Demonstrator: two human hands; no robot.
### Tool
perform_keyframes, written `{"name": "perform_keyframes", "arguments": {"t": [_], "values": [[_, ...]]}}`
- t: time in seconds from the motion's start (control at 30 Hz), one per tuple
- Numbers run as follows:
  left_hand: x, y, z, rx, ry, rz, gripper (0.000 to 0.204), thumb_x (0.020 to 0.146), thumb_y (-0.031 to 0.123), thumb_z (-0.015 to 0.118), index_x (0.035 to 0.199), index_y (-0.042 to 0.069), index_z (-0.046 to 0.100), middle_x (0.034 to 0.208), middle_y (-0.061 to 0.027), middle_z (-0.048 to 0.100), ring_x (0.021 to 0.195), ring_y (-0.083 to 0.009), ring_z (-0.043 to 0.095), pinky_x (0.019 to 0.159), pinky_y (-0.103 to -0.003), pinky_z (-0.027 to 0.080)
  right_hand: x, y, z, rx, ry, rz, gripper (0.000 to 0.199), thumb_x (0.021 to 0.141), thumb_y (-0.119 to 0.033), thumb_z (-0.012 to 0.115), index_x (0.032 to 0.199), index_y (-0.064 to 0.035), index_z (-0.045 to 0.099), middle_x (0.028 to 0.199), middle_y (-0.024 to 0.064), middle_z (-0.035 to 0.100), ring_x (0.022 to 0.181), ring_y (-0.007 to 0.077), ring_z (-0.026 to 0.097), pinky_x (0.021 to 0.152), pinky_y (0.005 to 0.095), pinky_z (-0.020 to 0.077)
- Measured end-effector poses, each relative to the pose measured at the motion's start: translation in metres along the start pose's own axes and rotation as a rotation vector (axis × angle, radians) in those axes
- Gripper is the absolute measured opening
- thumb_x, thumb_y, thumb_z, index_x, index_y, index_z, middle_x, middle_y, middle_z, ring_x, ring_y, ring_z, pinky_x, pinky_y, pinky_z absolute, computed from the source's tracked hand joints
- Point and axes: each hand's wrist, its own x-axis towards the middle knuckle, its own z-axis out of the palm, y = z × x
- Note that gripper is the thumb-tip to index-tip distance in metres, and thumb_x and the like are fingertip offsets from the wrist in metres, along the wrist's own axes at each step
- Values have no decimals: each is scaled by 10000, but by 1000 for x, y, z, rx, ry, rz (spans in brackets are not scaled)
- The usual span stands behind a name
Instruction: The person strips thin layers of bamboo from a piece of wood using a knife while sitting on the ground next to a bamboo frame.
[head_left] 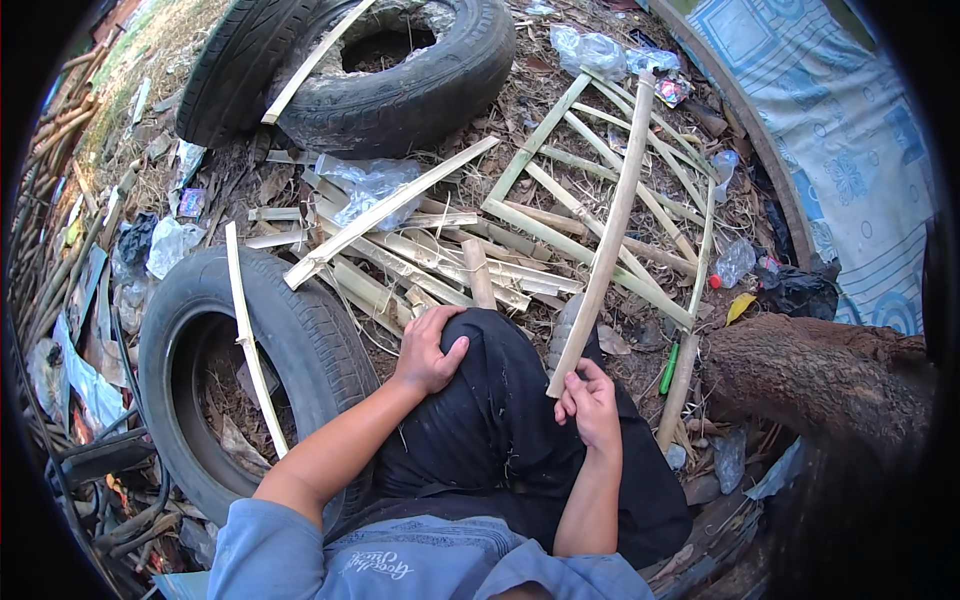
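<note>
My left hand (pixel 430 352) lies on my bent knee with its fingers stretched out and nothing in it. My right hand (pixel 592 405) pinches the lower end of a long, pale bamboo slat (pixel 618 210), which slants up and away over the ground. Beyond and beneath that slat lies a lattice of thin greenish bamboo strips (pixel 590 246), some crossing one another. The end of a short, round wooden stick (pixel 478 272) shows just past my left knee. Close to the right of my leg lies a slim bright green object (pixel 669 368), its kind unclear.
Split bamboo pieces (pixel 385 215) are heaped ahead of me. A tyre (pixel 310 315) stands at my left, with more tyres (pixel 420 100) farther off. A thick log (pixel 810 370) lies at right, near a blue patterned sheet (pixel 835 130). Plastic litter (pixel 735 262) is scattered around.
</note>
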Motion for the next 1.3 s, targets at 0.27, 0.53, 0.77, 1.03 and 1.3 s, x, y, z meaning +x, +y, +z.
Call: {"name": "perform_keyframes", "arguments": {"t": [0.27,0.53,0.77,1.03,1.3], "values": [[-10,32,1,232,76,209,434,855,329,552,1192,55,556,1182,-144,535,1165,-328,464,1034,-460,289,-72,12,23,2,-259,92,152,972,-91,529,1070,25,539,572,-18,462,447,52,423,467,262,484],[-54,97,4,-770,-342,151,574,942,509,481,1237,20,543,1132,-118,601,1105,-186,545,991,-351,393,-104,16,37,-50,-371,160,137,978,-76,511,1071,22,528,648,-7,492,510,47,463,519,264,511],[-59,113,7,-895,-527,-185,279,973,251,541,1140,28,546,920,-61,631,922,-131,596,870,-295,461,-103,20,38,42,-409,141,175,971,-97,535,1088,32,520,663,4,511,519,59,477,538,275,518],[-54,97,12,-958,-420,-210,213,1025,253,431,1049,43,457,713,-71,574,723,-168,609,749,-346,518,-113,26,45,-56,-203,16,263,932,-123,616,1140,-13,500,672,-14,541,572,71,528,554,225,458],[-36,65,14,-1007,-363,-267,238,1032,293,398,1064,59,424,621,-54,467,584,-210,592,610,-409,576,-188,0,35,-247,-1093,-155,562,697,-485,782,847,-24,497,739,28,487,669,159,490,632,287,396]]}}
